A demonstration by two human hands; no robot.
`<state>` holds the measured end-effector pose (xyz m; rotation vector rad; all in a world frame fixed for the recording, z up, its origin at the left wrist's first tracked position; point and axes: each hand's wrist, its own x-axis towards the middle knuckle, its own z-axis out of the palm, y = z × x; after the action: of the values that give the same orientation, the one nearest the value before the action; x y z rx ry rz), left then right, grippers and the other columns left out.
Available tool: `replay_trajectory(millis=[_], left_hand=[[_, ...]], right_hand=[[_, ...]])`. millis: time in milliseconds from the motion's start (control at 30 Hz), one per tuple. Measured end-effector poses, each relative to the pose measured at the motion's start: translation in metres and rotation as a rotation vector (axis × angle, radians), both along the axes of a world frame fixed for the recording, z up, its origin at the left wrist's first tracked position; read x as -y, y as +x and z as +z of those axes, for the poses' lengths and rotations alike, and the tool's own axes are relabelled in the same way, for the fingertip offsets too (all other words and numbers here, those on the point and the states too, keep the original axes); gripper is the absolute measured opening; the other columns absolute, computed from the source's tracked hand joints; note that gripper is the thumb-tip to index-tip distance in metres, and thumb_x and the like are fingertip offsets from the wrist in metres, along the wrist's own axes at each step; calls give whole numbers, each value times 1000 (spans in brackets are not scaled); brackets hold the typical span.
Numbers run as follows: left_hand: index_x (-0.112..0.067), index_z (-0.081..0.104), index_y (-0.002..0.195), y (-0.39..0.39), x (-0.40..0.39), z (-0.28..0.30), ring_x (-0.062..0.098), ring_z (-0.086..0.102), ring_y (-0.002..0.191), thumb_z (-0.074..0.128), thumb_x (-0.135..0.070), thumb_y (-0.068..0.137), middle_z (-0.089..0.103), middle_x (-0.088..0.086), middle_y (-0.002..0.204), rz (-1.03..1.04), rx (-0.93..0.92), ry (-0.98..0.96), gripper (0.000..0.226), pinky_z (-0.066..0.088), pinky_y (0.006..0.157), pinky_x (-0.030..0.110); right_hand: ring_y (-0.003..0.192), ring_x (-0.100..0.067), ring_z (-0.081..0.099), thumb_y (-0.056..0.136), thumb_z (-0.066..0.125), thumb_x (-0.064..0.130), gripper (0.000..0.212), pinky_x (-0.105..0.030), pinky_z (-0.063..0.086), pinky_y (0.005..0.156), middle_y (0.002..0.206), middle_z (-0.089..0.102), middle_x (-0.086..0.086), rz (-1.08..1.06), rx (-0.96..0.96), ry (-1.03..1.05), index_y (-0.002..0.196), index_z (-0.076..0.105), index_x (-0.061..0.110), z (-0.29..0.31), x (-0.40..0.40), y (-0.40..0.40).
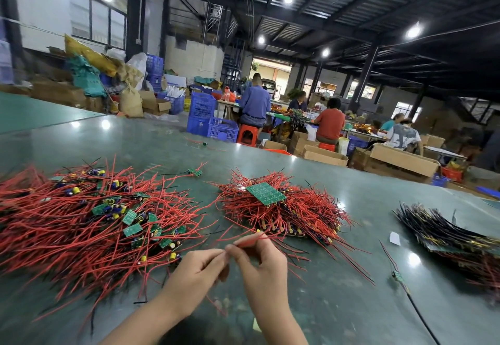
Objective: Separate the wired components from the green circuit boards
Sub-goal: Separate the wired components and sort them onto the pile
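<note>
Both hands meet low over the green worktop (pixel 351 209): the left hand (pixel 196 269) has its fingers curled and pinching at the meeting point, and the right hand (pixel 261 258) pinches a red wire (pixel 254 238), though the small part between them is hidden. The work lies in the loose heap of small boards and red leads (pixel 94 225) to the left and the stacked pile topped by a green circuit board panel (pixel 265 193) ahead. These pieces look light, the leads limp and the boards stiff and brittle, so I'd grip the board edges close to the break line rather than the wires.

Red wires (pixel 89 225), green circuit boards (pixel 265 193), grey-green table (pixel 338 304), blue crates (pixel 203 105)
</note>
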<state>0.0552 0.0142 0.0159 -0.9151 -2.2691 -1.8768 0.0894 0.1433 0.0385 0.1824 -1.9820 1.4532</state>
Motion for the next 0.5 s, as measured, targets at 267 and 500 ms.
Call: replay_trajectory(millis=[267,500], left_hand=[[-35,64,80,-2,13,6,6,48,53,42,-54,83,54,-7,55,61,-224,-214,29,39,56,33],[-25,57,69,-1,7,3,3,48,60,51,-14,93,54,-16,63,82,-247,-186,27,39,62,26]], right_hand=[[55,-1,56,75,73,0,20,-14,43,58,57,65,6,217,241,-161,67,61,13,12,-10,3],[65,-11,63,74,76,7,24,-27,50,66,69,69,6,133,172,46,64,66,27,7,-8,0]])
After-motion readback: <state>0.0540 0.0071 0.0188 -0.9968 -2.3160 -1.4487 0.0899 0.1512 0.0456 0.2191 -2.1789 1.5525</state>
